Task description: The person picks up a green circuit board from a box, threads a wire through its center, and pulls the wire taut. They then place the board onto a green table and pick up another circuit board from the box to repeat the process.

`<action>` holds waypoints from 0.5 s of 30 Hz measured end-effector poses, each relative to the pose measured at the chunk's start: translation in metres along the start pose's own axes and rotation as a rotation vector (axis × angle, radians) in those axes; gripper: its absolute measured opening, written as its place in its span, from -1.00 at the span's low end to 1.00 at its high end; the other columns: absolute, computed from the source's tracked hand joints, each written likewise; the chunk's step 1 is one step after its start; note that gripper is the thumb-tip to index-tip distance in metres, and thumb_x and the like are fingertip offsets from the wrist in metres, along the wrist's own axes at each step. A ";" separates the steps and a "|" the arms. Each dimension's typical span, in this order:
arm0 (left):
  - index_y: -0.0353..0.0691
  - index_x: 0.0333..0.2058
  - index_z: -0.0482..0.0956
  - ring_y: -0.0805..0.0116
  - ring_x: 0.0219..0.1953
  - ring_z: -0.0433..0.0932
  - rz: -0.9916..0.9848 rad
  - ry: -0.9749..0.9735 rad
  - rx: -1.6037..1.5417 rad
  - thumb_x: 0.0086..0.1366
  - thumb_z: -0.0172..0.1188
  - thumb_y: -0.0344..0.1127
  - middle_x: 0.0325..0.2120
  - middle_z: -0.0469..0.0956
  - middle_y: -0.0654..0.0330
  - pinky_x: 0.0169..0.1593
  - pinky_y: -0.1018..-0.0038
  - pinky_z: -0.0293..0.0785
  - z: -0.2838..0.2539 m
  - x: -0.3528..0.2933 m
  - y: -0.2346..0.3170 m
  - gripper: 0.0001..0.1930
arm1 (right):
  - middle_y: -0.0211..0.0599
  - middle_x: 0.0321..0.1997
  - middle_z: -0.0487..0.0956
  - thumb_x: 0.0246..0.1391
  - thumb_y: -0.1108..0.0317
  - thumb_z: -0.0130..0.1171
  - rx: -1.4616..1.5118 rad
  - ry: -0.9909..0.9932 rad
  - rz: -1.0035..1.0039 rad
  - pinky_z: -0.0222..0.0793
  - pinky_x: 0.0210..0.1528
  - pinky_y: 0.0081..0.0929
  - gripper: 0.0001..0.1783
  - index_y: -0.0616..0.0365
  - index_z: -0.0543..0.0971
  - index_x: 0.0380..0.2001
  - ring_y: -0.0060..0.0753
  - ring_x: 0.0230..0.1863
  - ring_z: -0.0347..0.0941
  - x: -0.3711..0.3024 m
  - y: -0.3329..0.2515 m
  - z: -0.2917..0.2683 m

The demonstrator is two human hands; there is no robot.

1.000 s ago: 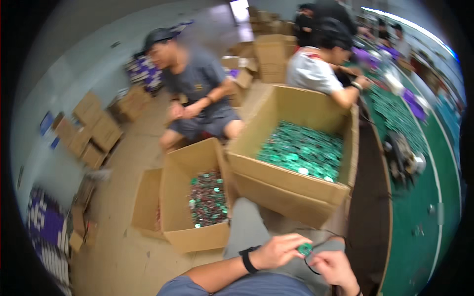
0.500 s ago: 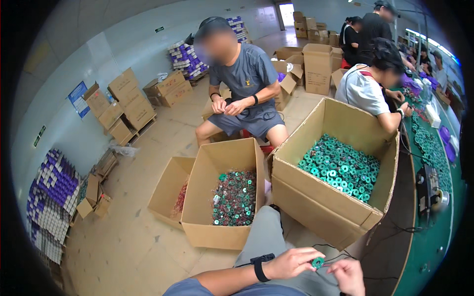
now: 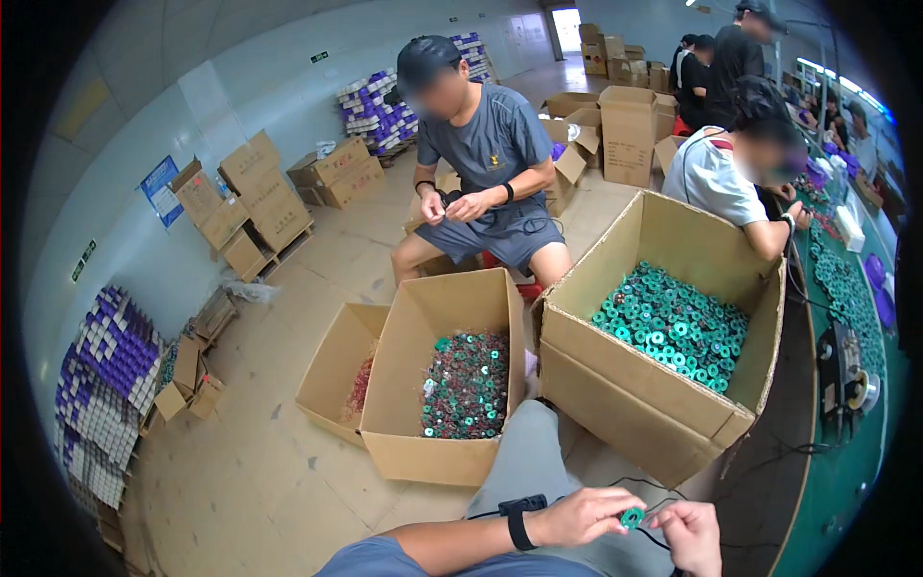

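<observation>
Between the thumb and fingers of my left hand point(image 3: 585, 517) is a small green ring-shaped part point(image 3: 632, 518) with a hole in its middle. Just to its right, my right hand point(image 3: 692, 539) has its fingertips pinched together, close to the ring. Whatever sits in that pinch is too small to make out. Both hands are above my lap, over my grey trouser leg point(image 3: 524, 452). A dark band circles my left wrist.
Ahead stand a large carton of green rings point(image 3: 673, 327), a carton of mixed rings and reddish bits point(image 3: 466, 385), and a lower carton point(image 3: 332, 370). A seated person point(image 3: 490, 144) faces me. A green workbench point(image 3: 846, 481) runs along the right, with cables nearby.
My right hand's fingers have gone from blurred to a clear pinch beside the ring. Both hands appear slightly farther right, as does the whole scene. The ring stays in my left hand.
</observation>
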State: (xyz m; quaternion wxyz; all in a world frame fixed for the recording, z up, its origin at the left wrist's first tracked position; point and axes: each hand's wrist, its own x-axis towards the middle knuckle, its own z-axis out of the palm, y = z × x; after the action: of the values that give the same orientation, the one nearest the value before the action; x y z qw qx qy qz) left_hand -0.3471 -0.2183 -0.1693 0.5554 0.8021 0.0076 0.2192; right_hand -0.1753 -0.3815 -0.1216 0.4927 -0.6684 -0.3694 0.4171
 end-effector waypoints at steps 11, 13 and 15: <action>-0.31 0.08 0.53 0.07 -0.20 0.66 -0.005 0.043 0.169 0.23 0.18 -0.59 -0.15 0.60 0.01 -0.12 0.33 0.60 -0.022 -0.002 0.010 -0.59 | -0.30 -0.53 0.60 0.15 0.40 0.08 -0.104 -0.199 -0.001 0.36 -0.38 -0.43 -0.82 0.20 0.65 -0.41 -0.43 -0.47 0.47 -0.004 -0.019 0.011; -0.29 0.09 0.53 0.07 -0.21 0.66 -0.080 0.026 0.007 0.22 0.18 -0.59 -0.18 0.62 0.02 -0.13 0.32 0.60 -0.012 -0.003 0.010 -0.58 | -0.31 -0.54 0.59 0.15 0.40 0.08 -0.097 -0.137 -0.034 0.35 -0.40 -0.44 -0.82 0.20 0.65 -0.42 -0.44 -0.49 0.46 -0.003 -0.025 0.009; -0.28 0.09 0.53 0.06 -0.21 0.66 -0.027 -0.001 0.095 0.21 0.19 -0.59 -0.17 0.62 0.01 -0.13 0.32 0.61 -0.011 -0.001 0.004 -0.57 | -0.33 -0.55 0.59 0.15 0.40 0.08 -0.216 -0.102 -0.279 0.32 -0.42 -0.50 -0.82 0.20 0.65 -0.42 -0.53 -0.50 0.45 -0.005 -0.028 0.018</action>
State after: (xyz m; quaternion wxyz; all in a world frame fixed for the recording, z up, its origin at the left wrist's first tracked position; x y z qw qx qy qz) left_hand -0.3527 -0.2099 -0.1628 0.5195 0.8276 0.0285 0.2105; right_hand -0.1956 -0.3728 -0.0968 0.4516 -0.6377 -0.5257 0.3362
